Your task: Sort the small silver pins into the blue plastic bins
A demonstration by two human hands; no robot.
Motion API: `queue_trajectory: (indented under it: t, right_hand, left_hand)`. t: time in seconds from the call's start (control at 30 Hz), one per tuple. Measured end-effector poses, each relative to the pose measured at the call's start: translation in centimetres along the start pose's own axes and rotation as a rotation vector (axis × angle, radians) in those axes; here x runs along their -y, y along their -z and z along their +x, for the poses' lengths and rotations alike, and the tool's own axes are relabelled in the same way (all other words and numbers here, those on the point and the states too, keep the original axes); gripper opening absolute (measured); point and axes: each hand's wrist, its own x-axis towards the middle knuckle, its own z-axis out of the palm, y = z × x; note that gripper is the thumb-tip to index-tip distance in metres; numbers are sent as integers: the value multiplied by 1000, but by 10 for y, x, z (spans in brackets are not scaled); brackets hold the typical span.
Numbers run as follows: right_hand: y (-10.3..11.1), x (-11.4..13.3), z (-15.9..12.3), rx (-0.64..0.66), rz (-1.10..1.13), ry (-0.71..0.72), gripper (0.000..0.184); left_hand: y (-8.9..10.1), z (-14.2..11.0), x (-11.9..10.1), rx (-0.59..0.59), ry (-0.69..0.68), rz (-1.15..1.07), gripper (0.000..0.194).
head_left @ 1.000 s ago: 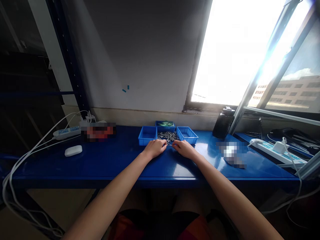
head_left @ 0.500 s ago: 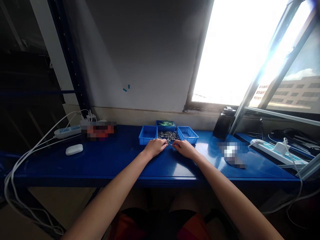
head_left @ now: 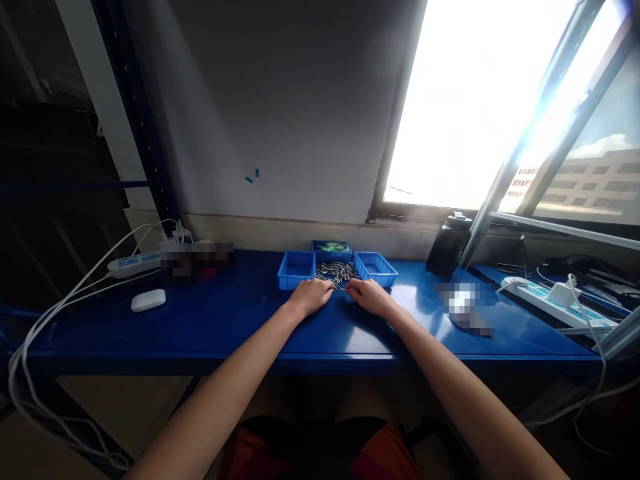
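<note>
My left hand (head_left: 311, 295) and my right hand (head_left: 369, 295) rest close together on the blue table (head_left: 225, 327), fingers curled, pinching a small thin metal piece between them. Just beyond my fingertips lies a pile of small metal pins (head_left: 337, 271). A blue tray (head_left: 296, 268) stands left of the pile and another blue tray (head_left: 375, 266) right of it. Behind the pile a third blue tray (head_left: 331, 249) holds something green. What exactly the fingers grip is too small to name.
A dark bottle (head_left: 447, 245) stands at the back right by the window. A white power strip (head_left: 547, 298) with a plug lies at the far right, another power strip (head_left: 133, 263) at the back left with white cables hanging. A white case (head_left: 148, 299) lies left.
Both hands stay at the front of the pin pile, with only slight finger movement. The view has shifted a little.
</note>
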Motion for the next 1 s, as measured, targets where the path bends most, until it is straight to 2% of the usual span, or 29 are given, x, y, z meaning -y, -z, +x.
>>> queue_trajectory:
  t: [0.7, 0.87, 1.0]
  right_hand:
    - [0, 0, 0, -2, -4, 15, 24]
    - [1, 2, -1, -50, 24, 46, 25]
    - [1, 6, -3, -106, 60, 94, 24]
  left_hand:
    - [4, -3, -2, -4, 0, 10, 29]
    - [1, -2, 0, 7, -7, 7, 28]
    - [-1, -1, 0, 20, -72, -21, 28]
